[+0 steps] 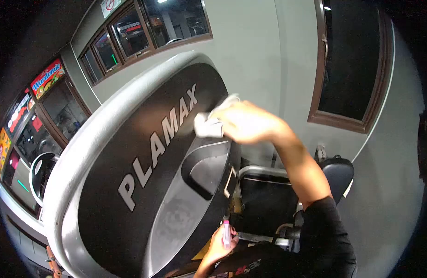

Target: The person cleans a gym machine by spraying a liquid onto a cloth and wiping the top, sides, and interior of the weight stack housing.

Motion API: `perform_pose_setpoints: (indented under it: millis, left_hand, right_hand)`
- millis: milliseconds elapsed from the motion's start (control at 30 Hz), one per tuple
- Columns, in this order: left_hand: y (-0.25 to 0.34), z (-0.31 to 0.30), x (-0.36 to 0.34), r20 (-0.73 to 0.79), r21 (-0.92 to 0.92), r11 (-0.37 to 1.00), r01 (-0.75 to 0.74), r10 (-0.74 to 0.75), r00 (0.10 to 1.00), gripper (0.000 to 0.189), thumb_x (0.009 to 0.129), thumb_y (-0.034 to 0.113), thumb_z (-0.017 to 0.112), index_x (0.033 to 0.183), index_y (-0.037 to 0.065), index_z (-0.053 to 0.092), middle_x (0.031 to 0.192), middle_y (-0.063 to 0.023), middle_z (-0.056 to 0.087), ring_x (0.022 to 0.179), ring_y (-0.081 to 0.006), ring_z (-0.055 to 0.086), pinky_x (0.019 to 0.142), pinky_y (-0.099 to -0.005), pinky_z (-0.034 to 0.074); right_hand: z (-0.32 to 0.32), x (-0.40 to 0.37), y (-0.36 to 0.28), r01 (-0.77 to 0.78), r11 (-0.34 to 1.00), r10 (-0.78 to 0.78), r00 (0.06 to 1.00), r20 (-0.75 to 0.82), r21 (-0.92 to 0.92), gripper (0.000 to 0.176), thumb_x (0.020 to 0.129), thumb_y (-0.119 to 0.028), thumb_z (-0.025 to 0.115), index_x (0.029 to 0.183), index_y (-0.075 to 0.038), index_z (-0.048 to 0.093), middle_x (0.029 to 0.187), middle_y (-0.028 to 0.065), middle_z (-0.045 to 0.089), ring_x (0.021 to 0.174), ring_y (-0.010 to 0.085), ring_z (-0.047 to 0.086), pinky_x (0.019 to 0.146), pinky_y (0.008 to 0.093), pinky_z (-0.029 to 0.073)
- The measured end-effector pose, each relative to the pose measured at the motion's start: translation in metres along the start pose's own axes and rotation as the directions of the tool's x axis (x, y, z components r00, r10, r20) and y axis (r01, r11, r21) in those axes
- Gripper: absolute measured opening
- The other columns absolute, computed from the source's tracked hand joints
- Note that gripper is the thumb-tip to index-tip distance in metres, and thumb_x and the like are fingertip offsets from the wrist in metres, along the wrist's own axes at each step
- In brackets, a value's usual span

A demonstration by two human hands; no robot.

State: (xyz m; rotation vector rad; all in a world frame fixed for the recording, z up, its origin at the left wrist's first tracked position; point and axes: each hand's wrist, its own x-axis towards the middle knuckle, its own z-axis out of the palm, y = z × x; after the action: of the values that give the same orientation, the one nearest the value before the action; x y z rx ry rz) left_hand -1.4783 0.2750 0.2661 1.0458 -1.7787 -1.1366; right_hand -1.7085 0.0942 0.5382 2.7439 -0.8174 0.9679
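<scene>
My right hand (250, 121) reaches up and presses a bunched white cloth (208, 126) onto the black panel (130, 171) of a large machine. Raised silver letters reading PLAMAX run diagonally up this panel, and the cloth sits just below the last of them. Under the cloth is a grey recessed holder (174, 222). Low in the view, my left hand (217, 245) is closed around a small pink bottle (227, 234); the fingers partly hide it. A silver rounded frame (67, 185) borders the panel.
Behind the machine stands a grey wall (255, 51) with brown-framed windows (347, 65). A black padded seat (337, 176) and metal bars (264, 171) of other equipment are at the right. Glass doors with bright signs (47, 78) show at the left.
</scene>
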Motion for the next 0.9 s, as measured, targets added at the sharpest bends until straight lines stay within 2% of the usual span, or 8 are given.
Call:
perform_pose_setpoints:
  millis: [100,167,300,367,433,700,767,900]
  left_hand:
    - [0.003,0.009,0.014,0.002,0.024,1.0,-0.004,0.004,1.0,0.028,0.069,0.001,0.069,0.091,0.005,0.052,0.081,-0.0045,0.061,0.065,-0.0124,0.054,0.06,-0.0276,0.046]
    - [0.007,0.013,0.022,0.023,0.039,0.998,-0.047,0.046,0.999,0.027,0.069,0.002,0.068,0.09,0.005,0.051,0.081,-0.0048,0.06,0.066,-0.0123,0.054,0.06,-0.0273,0.046]
    - [0.026,0.02,0.034,0.014,0.035,0.999,-0.018,0.017,1.0,0.031,0.069,0.008,0.074,0.091,0.005,0.053,0.082,-0.0066,0.061,0.07,-0.0174,0.06,0.065,-0.0301,0.049]
    - [0.033,0.022,0.04,0.034,0.111,0.98,-0.168,0.165,0.986,0.032,0.069,0.009,0.074,0.092,0.005,0.053,0.084,-0.008,0.062,0.071,-0.0195,0.061,0.066,-0.0309,0.05]
    - [0.041,0.023,0.048,0.038,0.088,0.977,-0.196,0.193,0.98,0.031,0.07,0.009,0.074,0.092,0.005,0.053,0.084,-0.0084,0.062,0.071,-0.0204,0.062,0.065,-0.031,0.05]
    - [0.044,0.031,0.05,0.004,0.098,0.985,-0.14,0.14,0.99,0.031,0.07,0.009,0.073,0.092,0.004,0.053,0.083,-0.0089,0.062,0.07,-0.0209,0.062,0.065,-0.031,0.049]
    - [0.039,0.033,0.05,0.005,0.104,0.984,-0.147,0.147,0.989,0.03,0.07,0.008,0.073,0.092,0.004,0.052,0.084,-0.0088,0.063,0.071,-0.0205,0.062,0.065,-0.031,0.049]
    - [0.036,0.033,0.049,-0.039,0.081,0.995,-0.058,0.062,0.997,0.029,0.07,0.007,0.072,0.091,0.004,0.052,0.082,-0.0089,0.062,0.071,-0.0205,0.061,0.065,-0.031,0.049]
  right_hand:
    - [-0.028,-0.001,-0.062,0.021,0.734,-0.278,0.921,0.272,0.679,0.022,0.087,-0.009,0.051,0.104,0.002,0.061,0.094,0.0201,0.066,0.088,0.0274,0.065,0.081,0.0373,0.05]
    - [-0.014,-0.007,-0.053,0.004,0.638,-0.236,0.953,0.191,0.77,0.024,0.089,-0.009,0.052,0.109,0.002,0.059,0.096,0.0168,0.066,0.09,0.023,0.063,0.081,0.0351,0.049]
    - [-0.004,-0.033,-0.008,-0.107,0.285,0.272,0.962,0.026,0.953,0.026,0.093,-0.006,0.051,0.118,0.0,0.057,0.107,0.0074,0.065,0.095,0.0163,0.063,0.084,0.0309,0.05]
    - [0.006,-0.035,0.02,0.131,-0.019,0.521,0.847,-0.102,0.991,0.023,0.097,-0.012,0.05,0.117,-0.002,0.057,0.09,-0.0005,0.059,0.084,0.0057,0.056,0.077,0.0246,0.049]
    - [0.0,-0.042,0.054,0.292,-0.046,0.628,0.752,-0.2,0.955,0.026,0.098,-0.014,0.05,0.119,0.0,0.055,0.098,0.0025,0.062,0.09,0.0108,0.061,0.078,0.0277,0.051]
    - [-0.012,-0.048,0.131,0.198,0.088,0.916,0.368,-0.158,0.976,0.031,0.101,-0.02,0.044,0.123,0.0,0.053,0.117,0.01,0.062,0.107,0.019,0.06,0.09,0.0345,0.05]
    - [0.002,-0.026,0.124,0.254,0.28,0.902,0.26,-0.344,0.926,0.034,0.101,-0.02,0.044,0.128,-0.001,0.052,0.121,0.0093,0.06,0.112,0.0179,0.057,0.096,0.0344,0.045]
    - [0.019,0.044,0.103,0.312,0.831,0.171,0.645,-0.745,0.461,0.05,0.085,0.002,0.055,0.133,-0.009,0.051,0.146,0.0144,0.04,0.139,0.0261,0.033,0.113,0.0402,0.027]
